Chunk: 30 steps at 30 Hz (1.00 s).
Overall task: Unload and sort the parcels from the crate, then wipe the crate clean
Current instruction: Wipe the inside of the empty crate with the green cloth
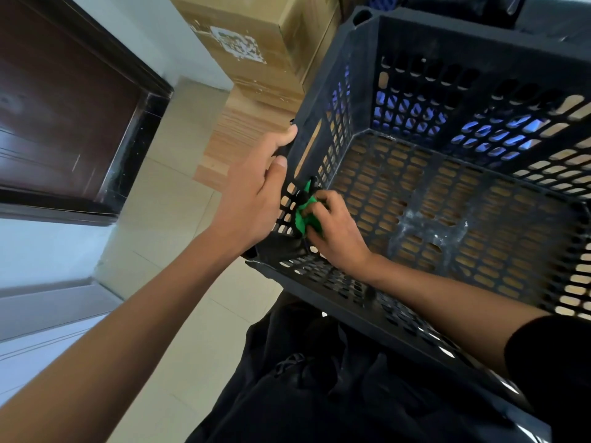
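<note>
Two hands on the dark crate [447,193]
Our right hand [335,231] bunches a green cloth [303,220] against the inner wall; just left, our left hand [256,193] curls round the rim; cardboard boxes [256,43] stand beyond

Soft, even daylight, moderately bright; pale floor tiles [179,251] and wall wash toward cool white. Blue glow shows through perforations of crate [447,193] at its far wall. Crate plastic dark, detail in it muddy; whitish scuffs on crate floor catch light. Shadows weak, no hard edges. Dark door [64,116] carries faint sheen. Wide-angle bending strong: door frame and crate rim lean and curve. Slight softness throughout, cardboard box [256,36] blurred.
</note>
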Available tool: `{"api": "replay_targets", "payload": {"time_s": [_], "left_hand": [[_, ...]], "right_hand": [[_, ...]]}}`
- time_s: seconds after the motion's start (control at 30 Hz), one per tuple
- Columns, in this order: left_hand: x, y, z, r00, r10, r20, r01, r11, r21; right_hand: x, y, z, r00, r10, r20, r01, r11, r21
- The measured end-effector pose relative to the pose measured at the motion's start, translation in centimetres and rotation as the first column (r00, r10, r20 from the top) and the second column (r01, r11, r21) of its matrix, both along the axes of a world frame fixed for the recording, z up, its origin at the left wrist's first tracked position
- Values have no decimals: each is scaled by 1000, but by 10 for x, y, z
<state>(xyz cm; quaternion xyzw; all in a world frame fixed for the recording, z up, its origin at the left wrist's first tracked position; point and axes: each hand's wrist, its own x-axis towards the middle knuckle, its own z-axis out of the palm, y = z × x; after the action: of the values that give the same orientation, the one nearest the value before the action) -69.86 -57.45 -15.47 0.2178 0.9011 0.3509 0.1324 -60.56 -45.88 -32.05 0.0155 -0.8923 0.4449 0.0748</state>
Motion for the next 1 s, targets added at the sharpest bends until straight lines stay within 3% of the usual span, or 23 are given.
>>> {"api": "replay_targets", "payload": {"time_s": [0.17,0.3,0.4,0.5,0.63,0.77,1.0], "left_hand": [[0,0,1,1000,3,28,-4,1000,26],[-1,0,-1,999,-4,31,1,997,81],[-2,0,-2,999,13,40,-18,989,146],[-3,-2,-3,998,26,60,-37,981,191],[-2,-2,-2,998,32,49,-40,985,166],[-1,-1,0,998,37,56,-45,987,156],[-2,-1,0,998,45,45,-51,987,152]], "right_hand": [[4,2,14,997,-24,67,36,981,-190],[4,-7,59,993,-89,-78,59,942,-330],[2,-16,78,981,-123,-149,61,930,-362],[2,-18,60,991,-70,-116,31,950,-309],[7,-15,9,990,-10,144,37,983,-182],[-6,-4,-28,867,19,498,58,989,-138],[-15,-4,-29,801,-57,596,215,956,-197]]}}
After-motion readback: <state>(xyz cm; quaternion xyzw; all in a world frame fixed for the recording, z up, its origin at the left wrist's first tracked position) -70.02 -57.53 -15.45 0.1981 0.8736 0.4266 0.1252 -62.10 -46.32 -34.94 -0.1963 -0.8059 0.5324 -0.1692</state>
